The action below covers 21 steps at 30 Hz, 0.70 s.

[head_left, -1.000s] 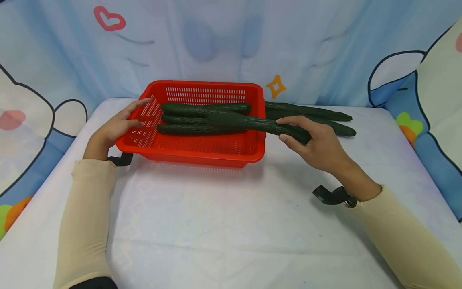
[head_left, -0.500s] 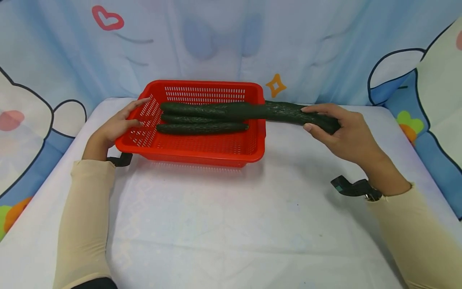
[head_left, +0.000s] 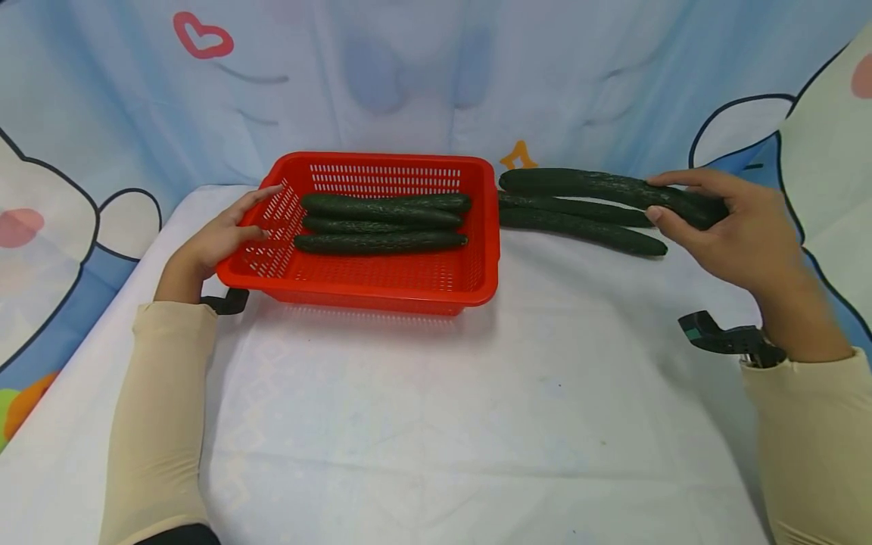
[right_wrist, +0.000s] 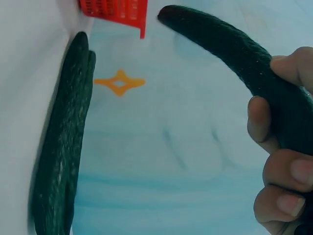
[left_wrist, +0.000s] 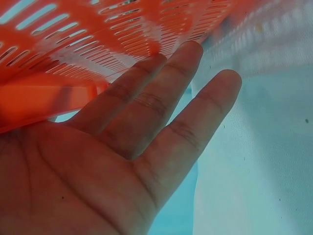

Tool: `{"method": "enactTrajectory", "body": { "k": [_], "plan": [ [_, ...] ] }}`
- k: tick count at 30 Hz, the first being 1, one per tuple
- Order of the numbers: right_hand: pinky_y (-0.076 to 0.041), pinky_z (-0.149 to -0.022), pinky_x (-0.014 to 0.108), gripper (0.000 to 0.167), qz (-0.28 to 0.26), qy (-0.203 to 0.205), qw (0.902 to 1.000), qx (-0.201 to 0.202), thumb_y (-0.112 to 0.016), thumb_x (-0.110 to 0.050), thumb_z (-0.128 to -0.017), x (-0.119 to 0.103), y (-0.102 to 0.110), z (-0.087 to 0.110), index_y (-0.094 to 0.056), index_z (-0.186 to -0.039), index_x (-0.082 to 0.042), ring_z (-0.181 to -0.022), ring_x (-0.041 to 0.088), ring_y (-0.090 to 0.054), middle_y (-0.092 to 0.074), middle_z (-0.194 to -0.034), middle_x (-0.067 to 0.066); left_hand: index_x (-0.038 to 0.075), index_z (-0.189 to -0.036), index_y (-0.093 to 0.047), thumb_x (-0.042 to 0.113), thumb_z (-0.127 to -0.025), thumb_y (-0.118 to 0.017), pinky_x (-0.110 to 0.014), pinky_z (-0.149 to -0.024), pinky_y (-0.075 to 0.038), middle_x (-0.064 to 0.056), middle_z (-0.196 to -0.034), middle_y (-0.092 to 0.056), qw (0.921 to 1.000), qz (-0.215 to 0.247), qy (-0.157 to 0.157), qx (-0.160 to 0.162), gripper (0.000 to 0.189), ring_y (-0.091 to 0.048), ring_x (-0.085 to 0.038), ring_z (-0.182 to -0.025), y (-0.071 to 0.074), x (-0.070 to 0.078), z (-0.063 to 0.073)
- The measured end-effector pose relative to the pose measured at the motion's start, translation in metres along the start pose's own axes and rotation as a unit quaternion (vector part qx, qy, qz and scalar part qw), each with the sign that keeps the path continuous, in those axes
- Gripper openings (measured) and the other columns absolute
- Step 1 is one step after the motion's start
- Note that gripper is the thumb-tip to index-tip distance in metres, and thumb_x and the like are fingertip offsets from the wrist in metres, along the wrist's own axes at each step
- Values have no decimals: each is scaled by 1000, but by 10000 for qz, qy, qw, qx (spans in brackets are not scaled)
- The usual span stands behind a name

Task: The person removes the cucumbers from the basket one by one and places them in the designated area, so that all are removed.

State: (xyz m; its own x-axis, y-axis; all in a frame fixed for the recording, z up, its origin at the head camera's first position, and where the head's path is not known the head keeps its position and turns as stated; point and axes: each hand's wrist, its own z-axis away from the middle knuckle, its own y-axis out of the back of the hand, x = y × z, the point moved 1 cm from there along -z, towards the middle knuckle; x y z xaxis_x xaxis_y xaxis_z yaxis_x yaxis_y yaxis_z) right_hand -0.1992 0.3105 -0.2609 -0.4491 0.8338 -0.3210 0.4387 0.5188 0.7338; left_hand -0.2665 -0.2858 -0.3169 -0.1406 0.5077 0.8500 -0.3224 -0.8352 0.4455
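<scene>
My right hand (head_left: 739,227) grips one end of a long dark green cucumber (head_left: 579,182), with the fingers curled round it in the right wrist view. This cucumber is held above two others, an upper cucumber (head_left: 586,210) and a lower cucumber (head_left: 579,229), which lie on the table to the right of the red plastic basket (head_left: 354,295). Three more cucumbers (head_left: 381,242) lie side by side in the basket. My left hand (head_left: 211,246) holds the basket's left end, thumb over the rim. Under the slotted wall, three fingers (left_wrist: 181,132) extend nearly straight.
A white cloth covers the table (head_left: 422,409). Behind it hangs a light blue printed curtain (head_left: 422,83), close to the back of the basket and the loose cucumbers. Black straps (head_left: 729,338) are on the wrists.
My right hand has moved right and back, drawing the gripped cucumber from over the basket to above the two loose ones. The left hand and basket have stayed in place.
</scene>
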Motion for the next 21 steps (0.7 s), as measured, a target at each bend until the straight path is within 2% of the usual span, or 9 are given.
{"method": "enactTrajectory", "body": {
  "k": [4,8,10,12,14,16,19,21],
  "plan": [
    [-26,-45,21,38,255,18,9994,-228,-75,-21,-86,5,-1,1,-69,-123,-15,-45,1,-30,-38,-53,-4,51,-153,-17,14,-100,-46,-33,-81,-60,-15,-152,-28,10000,17,-3,0,70,-64,-18,-97,0,0,0],
    [-27,-41,26,38,318,-179,9965,-747,-73,-26,-89,8,-11,2,-67,-126,-19,-41,11,-29,-35,-50,0,49,-154,-17,14,-100,-45,-31,-80,-60,-15,-152,-27,10000,30,-42,-24,69,-63,-18,-97,0,-1,-1],
    [-28,-41,27,39,351,-217,9946,-953,-73,-28,-89,9,-19,3,-67,-127,-20,-43,14,-33,-39,-52,3,48,-154,-16,14,-101,-45,-31,-79,-60,-15,-152,-27,10000,49,-57,-45,69,-63,-18,-97,0,-1,-2],
    [-31,-43,27,40,257,-324,9926,-1144,-73,-28,-89,11,-28,5,-66,-128,-21,-50,18,-40,-51,-63,10,47,-154,-16,13,-101,-44,-31,-79,-60,-15,-152,-27,9999,77,-67,-66,69,-63,-18,-97,0,-2,-3],
    [-33,-47,25,41,151,-408,9904,-1315,-73,-27,-89,14,-38,6,-65,-129,-20,-61,23,-48,-62,-83,19,47,-154,-16,13,-101,-44,-31,-79,-60,-15,-152,-27,9999,83,-67,-74,69,-63,-17,-97,0,-2,-3],
    [-34,-49,25,42,-29,-480,9888,-1413,-74,-26,-89,17,-46,7,-64,-129,-20,-70,26,-50,-64,-107,23,47,-154,-16,13,-101,-44,-30,-78,-60,-15,-152,-27,9999,71,-63,-65,69,-63,-17,-96,0,-2,-4],
    [-35,-49,26,42,-130,-551,9869,-1511,-73,-27,-89,21,-55,8,-64,-130,-22,-67,23,-50,-63,-114,23,47,-155,-15,13,-101,-44,-30,-78,-60,-15,-153,-27,9999,71,-67,-59,69,-63,-17,-96,1,-2,-4],
    [-35,-49,28,41,-139,-540,9873,-1485,-73,-29,-89,23,-58,9,-64,-129,-23,-60,19,-46,-64,-107,20,47,-155,-15,13,-101,-44,-30,-78,-60,-15,-153,-26,9999,69,-68,-52,70,-63,-16,-96,1,-2,-4]
  ]
}}
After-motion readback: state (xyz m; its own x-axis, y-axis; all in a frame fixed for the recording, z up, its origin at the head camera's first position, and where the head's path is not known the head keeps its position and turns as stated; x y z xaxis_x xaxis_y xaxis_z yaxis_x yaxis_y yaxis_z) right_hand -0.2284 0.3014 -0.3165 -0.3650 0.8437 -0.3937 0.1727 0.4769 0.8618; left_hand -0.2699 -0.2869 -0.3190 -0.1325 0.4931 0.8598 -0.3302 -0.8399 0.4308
